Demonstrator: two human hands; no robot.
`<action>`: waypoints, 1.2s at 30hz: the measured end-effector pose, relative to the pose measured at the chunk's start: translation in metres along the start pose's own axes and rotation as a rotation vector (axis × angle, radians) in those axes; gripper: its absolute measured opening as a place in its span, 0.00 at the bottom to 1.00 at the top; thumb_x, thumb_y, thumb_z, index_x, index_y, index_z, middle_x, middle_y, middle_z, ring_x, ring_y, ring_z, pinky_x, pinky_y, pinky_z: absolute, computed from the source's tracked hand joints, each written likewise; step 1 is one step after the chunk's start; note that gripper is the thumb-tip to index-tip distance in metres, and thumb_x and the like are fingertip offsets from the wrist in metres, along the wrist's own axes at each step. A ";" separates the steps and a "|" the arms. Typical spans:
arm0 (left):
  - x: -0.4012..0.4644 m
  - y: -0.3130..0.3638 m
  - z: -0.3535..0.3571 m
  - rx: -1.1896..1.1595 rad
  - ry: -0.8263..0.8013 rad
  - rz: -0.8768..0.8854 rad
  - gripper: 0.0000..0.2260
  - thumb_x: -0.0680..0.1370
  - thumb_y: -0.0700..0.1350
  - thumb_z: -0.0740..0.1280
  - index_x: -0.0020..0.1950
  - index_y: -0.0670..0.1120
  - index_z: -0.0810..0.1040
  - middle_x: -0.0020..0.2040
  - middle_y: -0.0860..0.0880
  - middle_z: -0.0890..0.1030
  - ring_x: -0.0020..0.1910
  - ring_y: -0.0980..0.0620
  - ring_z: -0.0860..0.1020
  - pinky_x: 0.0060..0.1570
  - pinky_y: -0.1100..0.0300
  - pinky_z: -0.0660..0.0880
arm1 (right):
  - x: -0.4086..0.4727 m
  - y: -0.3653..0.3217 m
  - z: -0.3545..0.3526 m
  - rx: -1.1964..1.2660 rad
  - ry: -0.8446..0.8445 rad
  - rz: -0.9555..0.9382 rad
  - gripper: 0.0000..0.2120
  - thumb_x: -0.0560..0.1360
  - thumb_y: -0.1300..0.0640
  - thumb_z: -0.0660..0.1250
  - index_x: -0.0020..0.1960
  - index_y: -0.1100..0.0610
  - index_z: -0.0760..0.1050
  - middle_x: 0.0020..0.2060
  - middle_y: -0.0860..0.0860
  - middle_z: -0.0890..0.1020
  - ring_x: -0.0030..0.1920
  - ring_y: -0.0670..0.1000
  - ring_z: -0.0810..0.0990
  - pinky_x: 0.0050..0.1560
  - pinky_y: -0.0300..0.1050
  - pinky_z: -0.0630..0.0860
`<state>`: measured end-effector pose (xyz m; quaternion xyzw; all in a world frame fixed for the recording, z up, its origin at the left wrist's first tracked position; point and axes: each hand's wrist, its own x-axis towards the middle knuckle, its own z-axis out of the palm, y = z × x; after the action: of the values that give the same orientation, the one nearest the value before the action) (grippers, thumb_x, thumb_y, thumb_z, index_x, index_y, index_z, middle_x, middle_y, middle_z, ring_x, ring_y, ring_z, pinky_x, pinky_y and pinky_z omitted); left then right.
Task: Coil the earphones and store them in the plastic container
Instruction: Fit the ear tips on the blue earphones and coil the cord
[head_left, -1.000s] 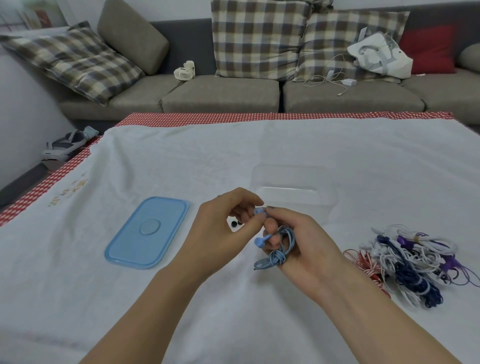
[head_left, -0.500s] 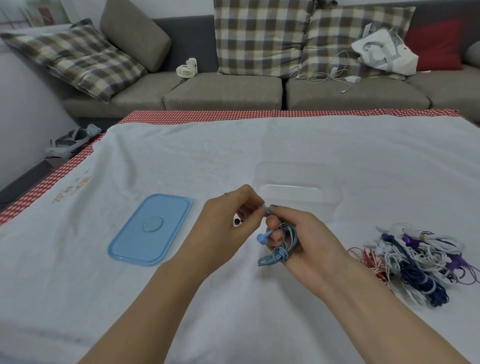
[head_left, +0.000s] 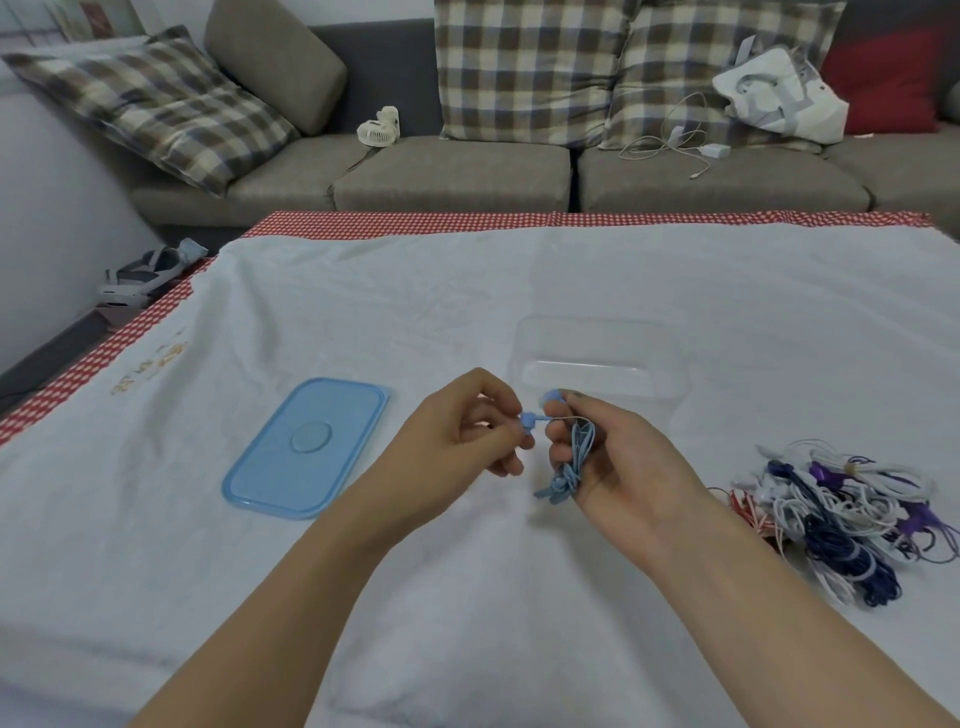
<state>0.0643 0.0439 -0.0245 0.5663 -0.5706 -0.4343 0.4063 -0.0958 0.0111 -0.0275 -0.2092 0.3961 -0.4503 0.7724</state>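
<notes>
Your right hand (head_left: 618, 457) grips a coiled bundle of light-blue earphones (head_left: 569, 465), fingers curled round the loops, one earbud poking up by your thumb. Your left hand (head_left: 467, 441) pinches the other earbud at its fingertips, a short run of cord taut between the two hands. How many loops the coil has is hidden inside your right palm, and its lower end is a blurred knot of cord. Just beyond your hands sits the clear plastic container (head_left: 597, 358), its walls hard to trace against the white tablecloth (head_left: 415, 312). The blue lid (head_left: 306, 447) lies flat to your left; a tangled pile of white, navy, purple and red earphones (head_left: 841, 509) lies to your right. Past the cloth's red-checked border stands a grey sofa (head_left: 452, 171) with plaid cushions (head_left: 524, 67).
</notes>
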 end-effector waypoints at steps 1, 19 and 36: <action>0.001 0.001 -0.001 -0.022 0.030 0.010 0.03 0.80 0.41 0.70 0.52 0.43 0.78 0.43 0.49 0.85 0.40 0.51 0.85 0.43 0.60 0.81 | 0.000 0.000 0.000 -0.015 -0.001 -0.009 0.07 0.80 0.63 0.63 0.47 0.62 0.78 0.35 0.53 0.82 0.29 0.46 0.77 0.29 0.37 0.71; 0.022 -0.037 -0.024 0.442 0.279 -0.097 0.10 0.81 0.39 0.61 0.53 0.53 0.78 0.46 0.48 0.82 0.36 0.47 0.79 0.33 0.60 0.74 | 0.008 0.014 0.000 -0.495 0.064 -0.172 0.06 0.74 0.65 0.69 0.46 0.58 0.84 0.38 0.53 0.83 0.34 0.49 0.80 0.39 0.44 0.73; 0.052 -0.060 -0.008 0.832 0.189 -0.119 0.07 0.82 0.47 0.62 0.56 0.53 0.80 0.54 0.53 0.74 0.34 0.58 0.72 0.33 0.61 0.68 | 0.008 0.010 -0.003 -0.511 0.063 -0.135 0.06 0.75 0.62 0.69 0.48 0.55 0.84 0.39 0.55 0.86 0.31 0.50 0.77 0.33 0.42 0.72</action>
<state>0.0885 -0.0071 -0.0812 0.7510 -0.6239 -0.1359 0.1679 -0.0905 0.0094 -0.0392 -0.4092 0.5058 -0.3926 0.6500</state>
